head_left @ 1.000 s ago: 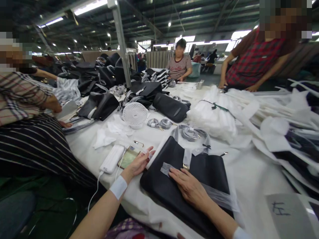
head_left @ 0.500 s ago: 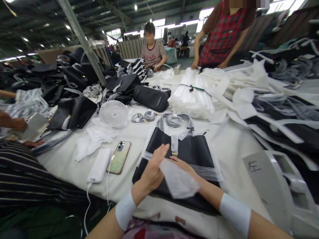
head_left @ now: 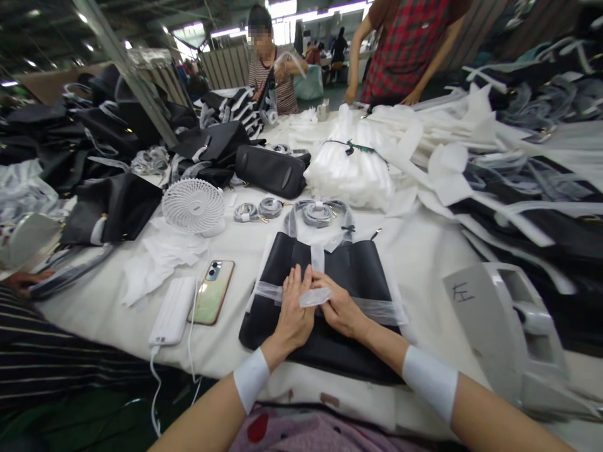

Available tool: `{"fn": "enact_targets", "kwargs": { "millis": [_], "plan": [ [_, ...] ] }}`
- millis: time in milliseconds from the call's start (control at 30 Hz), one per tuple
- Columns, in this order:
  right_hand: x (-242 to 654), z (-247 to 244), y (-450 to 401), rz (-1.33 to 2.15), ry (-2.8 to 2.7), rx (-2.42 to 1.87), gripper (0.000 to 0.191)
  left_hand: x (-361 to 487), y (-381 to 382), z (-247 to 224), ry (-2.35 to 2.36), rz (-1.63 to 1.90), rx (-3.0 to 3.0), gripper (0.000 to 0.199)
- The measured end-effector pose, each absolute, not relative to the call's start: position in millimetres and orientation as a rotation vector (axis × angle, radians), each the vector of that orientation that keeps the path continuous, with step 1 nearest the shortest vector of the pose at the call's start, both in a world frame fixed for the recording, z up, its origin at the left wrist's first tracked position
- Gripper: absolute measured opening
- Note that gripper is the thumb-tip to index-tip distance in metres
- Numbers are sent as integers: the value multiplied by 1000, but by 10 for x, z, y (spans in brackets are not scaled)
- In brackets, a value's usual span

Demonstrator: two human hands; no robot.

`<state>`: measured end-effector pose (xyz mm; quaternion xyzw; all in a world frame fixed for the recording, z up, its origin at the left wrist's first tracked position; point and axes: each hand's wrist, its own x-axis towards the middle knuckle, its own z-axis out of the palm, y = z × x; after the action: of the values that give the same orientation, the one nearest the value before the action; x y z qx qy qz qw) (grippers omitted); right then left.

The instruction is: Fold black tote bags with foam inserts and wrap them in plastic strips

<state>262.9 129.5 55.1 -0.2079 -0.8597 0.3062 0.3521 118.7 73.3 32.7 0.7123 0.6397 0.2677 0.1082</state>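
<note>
A black handbag (head_left: 372,260) lies flat on the cloth-covered table in front of me, with translucent wrapping strips (head_left: 381,309) running across its width. My left hand (head_left: 294,314) rests on the bag's middle, fingers stretched out and lying flat. Beside it, my right hand (head_left: 343,309) has bent fingers pinching a thin translucent wrapping sheet (head_left: 315,297), which sticks out toward the left hand. Above my fingertips, a pale wrapped tab (head_left: 317,257) runs down the bag's front, its lower end hidden. The bag's wrapped handle (head_left: 351,220) lies beyond its top edge.
Left of the bag are a phone (head_left: 214,294), a white power bank (head_left: 173,312) and a white fan (head_left: 194,207). Coiled straps (head_left: 247,212) and a bundle of white wrapping (head_left: 351,172) lie beyond. A grey tape dispenser (head_left: 483,317) stands right. Other people work around the table.
The sheet that hung loosely over my right wrist is now gathered small between my hands. My left hand has flattened onto the bag, and the gold clasp is now covered. The view has shifted slightly.
</note>
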Motion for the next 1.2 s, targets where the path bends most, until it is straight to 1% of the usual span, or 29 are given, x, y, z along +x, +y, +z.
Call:
{"fn": "enact_targets", "kwargs": {
  "millis": [100,167,267,333,400,467,500,533,633,700,733,767,867,933,1000,1033,1200],
  "plan": [
    [2634,478,1315,900,-2024,-666,29,1236,713,311,1961,662,2231,64],
    [2615,425,1346,976,-1902,-726,30,1280,696,342,2009,566,2319,67],
    [2594,446,1430,1136,-1645,-803,36,1331,670,415,2064,486,2389,68],
    [2639,585,1485,1172,-1536,-822,39,1348,657,446,2085,476,2405,73],
    [2762,822,1499,1104,-1488,-883,40,1354,647,454,2092,482,2411,80],
    [2950,1100,1448,1011,-1482,-1049,37,1358,641,447,2097,501,2406,83],
    [3054,1230,1396,1005,-1486,-1172,38,1359,639,441,2102,516,2400,84],
    [3154,1344,1329,1050,-1494,-1310,44,1361,637,436,2108,532,2392,83],
    [3355,1566,1080,1436,-1459,-1664,65,1366,633,431,2114,577,2377,82],
    [3376,1645,921,1607,-1477,-1723,71,1369,631,436,2106,594,2374,81],
    [3358,1675,854,1582,-1566,-1691,69,1370,631,440,2103,598,2372,80],
    [3326,1701,799,1475,-1708,-1634,66,1371,630,445,2102,600,2369,78],
    [3209,1741,703,906,-2148,-1459,55,1371,628,460,2108,601,2360,76],
    [3147,1716,689,666,-2274,-1457,44,1370,625,466,2114,604,2356,76],
    [3112,1658,706,633,-2298,-1468,30,1368,623,469,2113,606,2353,77],
    [3105,1623,721,645,-2294,-1437,26,1368,622,469,2111,608,2352,77],
    [3193,1456,843,733,-2224,-1261,18,1368,627,467,2119,618,2339,76]
  ]
}}
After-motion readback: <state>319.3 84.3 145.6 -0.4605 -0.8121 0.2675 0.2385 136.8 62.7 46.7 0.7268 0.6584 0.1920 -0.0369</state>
